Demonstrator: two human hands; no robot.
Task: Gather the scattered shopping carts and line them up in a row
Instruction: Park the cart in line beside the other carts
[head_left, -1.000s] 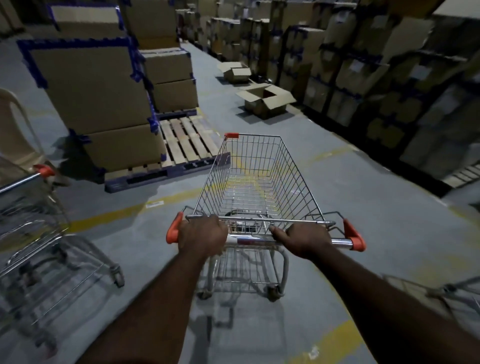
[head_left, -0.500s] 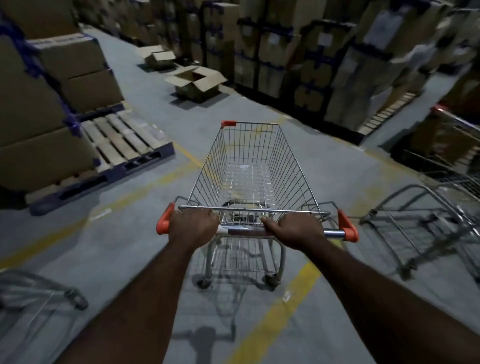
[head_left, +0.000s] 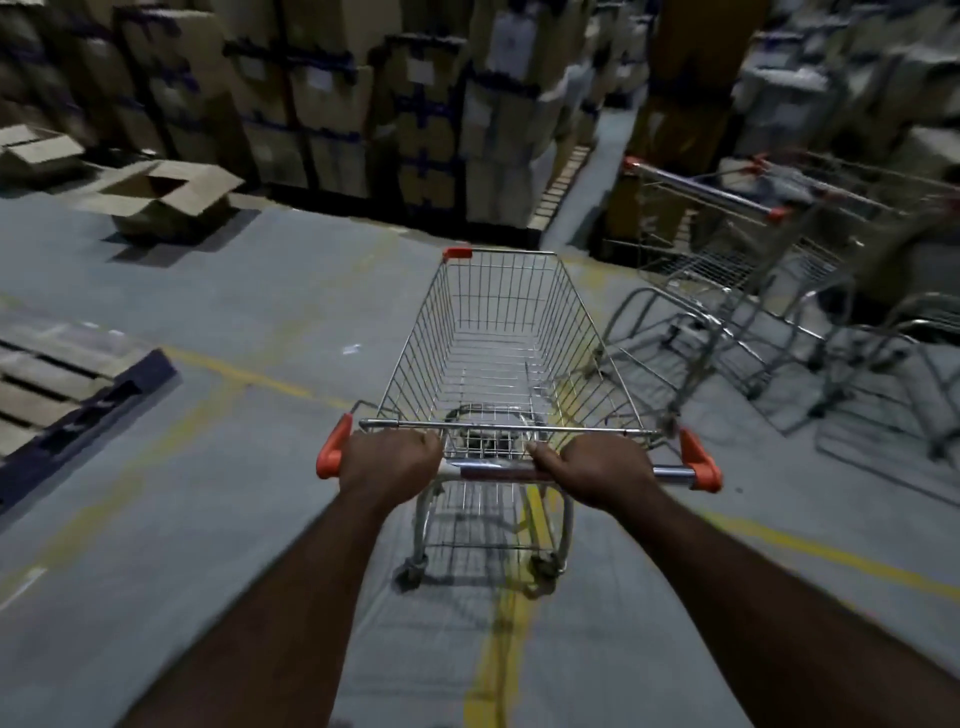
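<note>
The cart (head_left: 587, 358) is held mid-frame, its basket pointed up toward the stacked boxes (head_left: 363, 104) and its rear wheels set astride a yellow line (head_left: 498, 649). The handle (head_left: 498, 472) is gripped by both hands. The left hand (head_left: 392, 460) is wrapped round the bar just inside the left orange cap, and the right hand (head_left: 597, 473) is clamped on it right of centre, with bare chrome left before the right cap. The hands are kept apart and nothing else is held. And a swing to the right is seen against the earlier views. The pallet (head_left: 62, 395), large at the left a second ago, is now squeezed to the left edge. The open box (head_left: 166, 200) is carried off to the upper left. The parked carts (head_left: 753, 249), only glimpsed at the right edge half a second back, are now spread across the upper right, just beside the pushed cart's right side. Whether the basket touches the nearest frame cannot be told through the blur. For the task, this is judged to be the delivery leg: the cart is being brought to the group, but it is not yet lined up, since it is aimed past the others rather than alongside them. A further turn to the right is probably called for, with care that the nearest frame is not clipped.
</note>
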